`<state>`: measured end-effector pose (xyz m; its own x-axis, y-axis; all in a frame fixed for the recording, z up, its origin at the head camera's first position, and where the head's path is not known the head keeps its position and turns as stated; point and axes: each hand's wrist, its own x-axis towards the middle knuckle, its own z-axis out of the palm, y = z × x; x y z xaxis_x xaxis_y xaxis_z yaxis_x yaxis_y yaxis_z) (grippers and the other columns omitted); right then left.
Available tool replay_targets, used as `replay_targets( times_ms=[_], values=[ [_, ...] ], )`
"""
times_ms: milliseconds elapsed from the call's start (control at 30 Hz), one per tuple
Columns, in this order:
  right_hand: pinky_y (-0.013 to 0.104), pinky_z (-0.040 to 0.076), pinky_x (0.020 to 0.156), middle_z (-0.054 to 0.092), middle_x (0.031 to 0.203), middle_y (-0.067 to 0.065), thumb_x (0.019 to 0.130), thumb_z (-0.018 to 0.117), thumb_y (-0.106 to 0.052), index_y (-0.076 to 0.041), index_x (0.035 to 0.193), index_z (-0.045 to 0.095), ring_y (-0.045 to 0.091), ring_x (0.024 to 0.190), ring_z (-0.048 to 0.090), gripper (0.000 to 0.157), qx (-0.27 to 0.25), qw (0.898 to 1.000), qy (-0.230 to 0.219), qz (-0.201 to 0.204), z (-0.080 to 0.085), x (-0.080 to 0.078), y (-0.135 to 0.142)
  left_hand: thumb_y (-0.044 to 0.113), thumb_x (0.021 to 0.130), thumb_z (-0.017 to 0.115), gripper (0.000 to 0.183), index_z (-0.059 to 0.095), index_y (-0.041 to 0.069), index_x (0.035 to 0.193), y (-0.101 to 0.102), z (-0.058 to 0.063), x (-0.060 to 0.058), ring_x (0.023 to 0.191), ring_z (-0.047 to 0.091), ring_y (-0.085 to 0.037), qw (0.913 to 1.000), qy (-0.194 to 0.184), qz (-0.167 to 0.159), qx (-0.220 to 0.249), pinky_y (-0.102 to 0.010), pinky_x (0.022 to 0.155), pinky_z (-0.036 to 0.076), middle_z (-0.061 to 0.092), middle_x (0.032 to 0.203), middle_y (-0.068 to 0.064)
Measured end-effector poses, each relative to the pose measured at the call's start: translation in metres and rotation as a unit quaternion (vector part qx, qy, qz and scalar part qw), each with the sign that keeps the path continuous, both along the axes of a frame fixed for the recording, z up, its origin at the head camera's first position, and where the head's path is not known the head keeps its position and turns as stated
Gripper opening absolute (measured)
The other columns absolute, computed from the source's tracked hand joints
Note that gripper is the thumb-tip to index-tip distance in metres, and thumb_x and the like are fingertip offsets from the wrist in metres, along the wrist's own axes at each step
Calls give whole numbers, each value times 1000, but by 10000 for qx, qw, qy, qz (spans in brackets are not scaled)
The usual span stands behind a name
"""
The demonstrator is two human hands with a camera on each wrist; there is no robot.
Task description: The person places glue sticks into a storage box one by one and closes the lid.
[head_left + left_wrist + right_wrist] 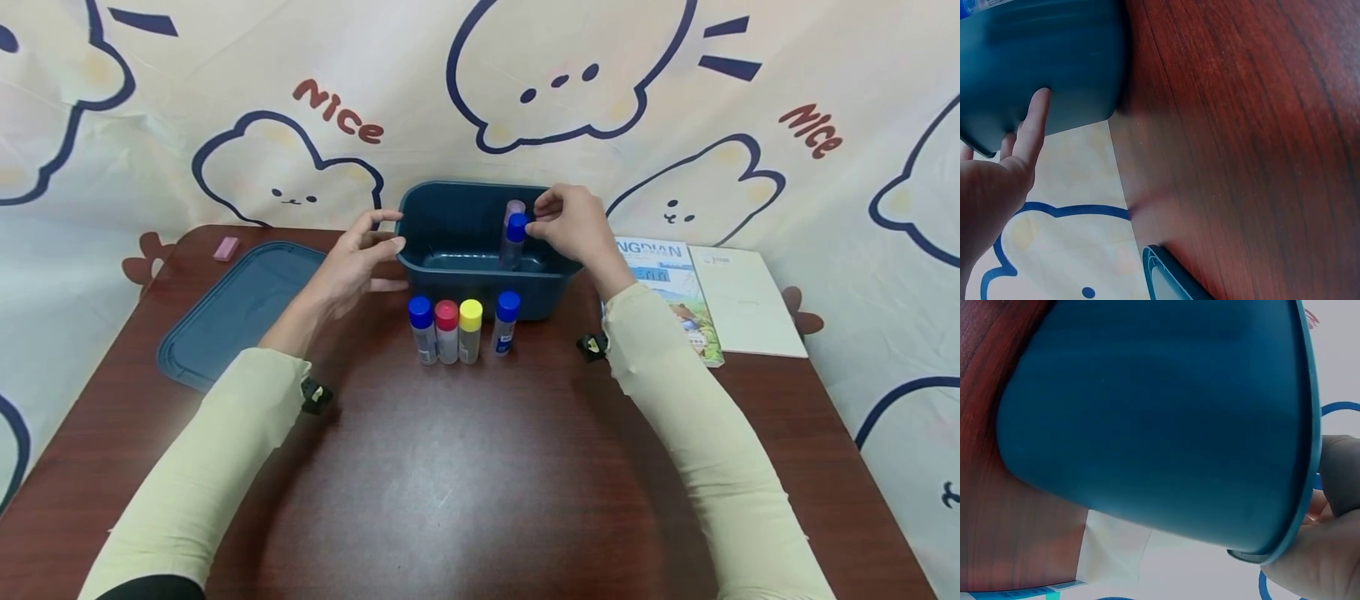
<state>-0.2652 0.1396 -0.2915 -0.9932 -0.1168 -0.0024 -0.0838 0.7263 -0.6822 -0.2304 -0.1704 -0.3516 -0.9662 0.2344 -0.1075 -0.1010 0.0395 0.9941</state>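
A dark teal plastic bin [480, 287] stands at the back of the table. Inside it are a blue-capped clear tube [513, 248] and a pinkish-capped tube [514, 207] behind that. My left hand [352, 262] touches the bin's left end, thumb and finger at the rim; a straight finger [1034, 122] lies against the wall. Over the right end reaches my right hand [573, 223], its fingertips right beside the blue cap, thumb and index finger apart. In front stand a blue-capped tube [423, 333], a red-capped tube [447, 333], a yellow-capped tube [470, 333] and another blue-capped tube [505, 325].
Left of the bin lies its teal lid [240, 308], with a pink eraser-like block [226, 248] by the far corner. A colourful book [675, 292] and a pale booklet [750, 304] lie on the right. A printed cloth [420, 83] hangs behind the table.
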Motion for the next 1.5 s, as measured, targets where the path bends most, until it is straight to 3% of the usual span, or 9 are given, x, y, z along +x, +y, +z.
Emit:
replay_targets(
  times_ms=[400, 633, 900, 1133, 1500],
  values=[
    [39, 53, 98, 68, 120, 13, 96, 73, -18, -1, 123, 66, 26, 108, 66, 32, -767, 9951, 612, 124, -9, 11, 8, 26, 103, 60, 52, 37, 23, 149, -2, 0, 0, 135, 44, -40, 10000, -47, 23, -2, -50, 90, 56, 32, 152, -15],
    [34, 53, 98, 67, 120, 15, 96, 73, -16, 0, 123, 66, 24, 107, 65, 33, -1529, 9819, 991, 520, -12, 27, 6, 27, 103, 61, 52, 37, 24, 149, -5, -3, 3, 134, 45, -38, 10000, -52, 67, -2, -50, 89, 57, 32, 152, -14],
    [33, 54, 95, 68, 120, 14, 97, 71, -16, 0, 123, 66, 22, 106, 64, 30, -2009, 9661, 1250, 1033, -8, 48, -3, 26, 103, 60, 54, 34, 23, 151, -11, -2, 7, 137, 41, -42, 10000, -51, 67, -51, -49, 90, 56, 31, 153, -15],
    [31, 54, 91, 68, 118, 15, 99, 68, -17, -1, 121, 67, 19, 103, 63, 27, -1990, 9625, 1223, 1378, -7, 66, -5, 29, 103, 61, 55, 35, 23, 151, -11, -5, 8, 135, 43, -37, 10000, -21, 62, -68, -50, 90, 56, 31, 153, -15],
    [35, 53, 99, 67, 123, 8, 98, 69, -16, -4, 124, 66, 18, 109, 65, 28, -2016, 9631, 843, 1570, -16, 82, 9, 28, 103, 61, 54, 36, 23, 150, -1, -2, 3, 132, 47, -37, 10000, 4, -20, 34, -50, 90, 57, 35, 151, -14]
  ],
)
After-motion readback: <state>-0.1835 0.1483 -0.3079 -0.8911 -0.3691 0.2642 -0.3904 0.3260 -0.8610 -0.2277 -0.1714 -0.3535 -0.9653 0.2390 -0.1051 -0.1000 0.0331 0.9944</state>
